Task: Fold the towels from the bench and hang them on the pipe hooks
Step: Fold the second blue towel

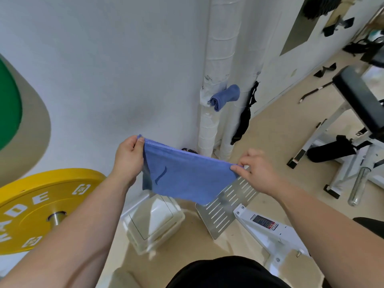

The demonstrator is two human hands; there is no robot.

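Note:
I hold a blue towel (pixel 187 177) stretched in the air in front of me, folded over so it hangs as a short panel. My left hand (pixel 128 156) pinches its upper left corner. Its upper right corner is pinched by my right hand (pixel 255 171). Beyond it, a second blue towel (pixel 224 96), folded, hangs on a hook of the white wrapped pipe (pixel 209 113) in the room corner. The padded bench (pixel 359 96) stands at the right, with no towel visible on it.
A yellow weight plate (pixel 35 206) on a bar is at my lower left, a green one (pixel 8 102) above it. A white box (pixel 153 221) and a slotted metal footplate (pixel 226 206) lie on the floor below the towel. Black straps (pixel 245 117) hang by the second pipe.

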